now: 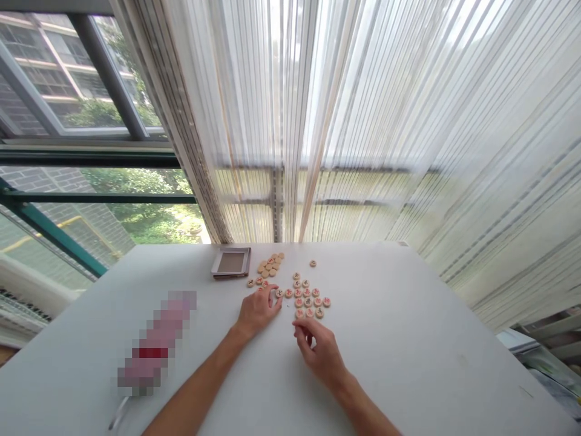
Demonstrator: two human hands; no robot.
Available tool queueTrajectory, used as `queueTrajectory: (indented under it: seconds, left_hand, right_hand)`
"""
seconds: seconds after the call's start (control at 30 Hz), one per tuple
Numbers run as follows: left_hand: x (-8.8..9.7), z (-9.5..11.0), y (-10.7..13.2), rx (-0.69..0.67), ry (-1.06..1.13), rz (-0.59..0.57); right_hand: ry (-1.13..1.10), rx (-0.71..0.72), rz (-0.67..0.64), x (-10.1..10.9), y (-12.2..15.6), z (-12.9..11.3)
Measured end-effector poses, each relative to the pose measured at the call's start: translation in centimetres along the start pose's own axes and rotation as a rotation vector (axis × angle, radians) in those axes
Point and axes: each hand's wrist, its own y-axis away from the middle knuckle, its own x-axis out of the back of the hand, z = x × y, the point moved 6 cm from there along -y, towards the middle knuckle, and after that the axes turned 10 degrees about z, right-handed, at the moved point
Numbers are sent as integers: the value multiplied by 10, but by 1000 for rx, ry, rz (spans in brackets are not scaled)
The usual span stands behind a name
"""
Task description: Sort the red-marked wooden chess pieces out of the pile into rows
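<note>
Several round wooden chess pieces (308, 300) with red or dark characters lie in loose rows on the white table (408, 339). A second heap of pieces (271, 265) lies further back. My left hand (258, 310) rests on the table with its fingertips against a piece at the left end of the rows; whether it grips the piece I cannot tell. My right hand (320, 349) hovers just below the rows, fingers curled loosely, and nothing shows in it.
A small dark open box (231, 262) sits at the back beside the heap. A blurred pink and red object (157, 342) lies on the left. Striped sheer curtains (363, 121) hang behind the table; a window (82, 121) is on the left.
</note>
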Motion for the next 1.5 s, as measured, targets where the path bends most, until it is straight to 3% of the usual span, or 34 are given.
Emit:
queueTrajectory:
  seconds: [0.3, 0.57, 0.73, 0.97, 1.17, 1.3, 1.5]
  left_hand:
    - [5, -2, 2, -34, 62, 42]
    - [40, -55, -16, -46, 45, 342]
    - [36, -66, -13, -58, -28, 311]
    - [33, -69, -14, 74, -62, 301]
    - [50, -68, -3, 109, 304, 325]
    - [45, -53, 15, 141, 646, 195]
    - [30, -1, 45, 44, 918, -91]
  right_hand:
    - [7, -24, 2, 2, -2, -1]
    - [-8, -41, 18, 3, -3, 0]
    - [-17, -44, 13, 3, -3, -1]
    - [-46, -50, 43, 3, -3, 1]
    - [-72, -88, 37, 1, -2, 6]
    - [-97, -117, 32, -1, -1, 8]
    - [-138, -146, -62, -3, -2, -5]
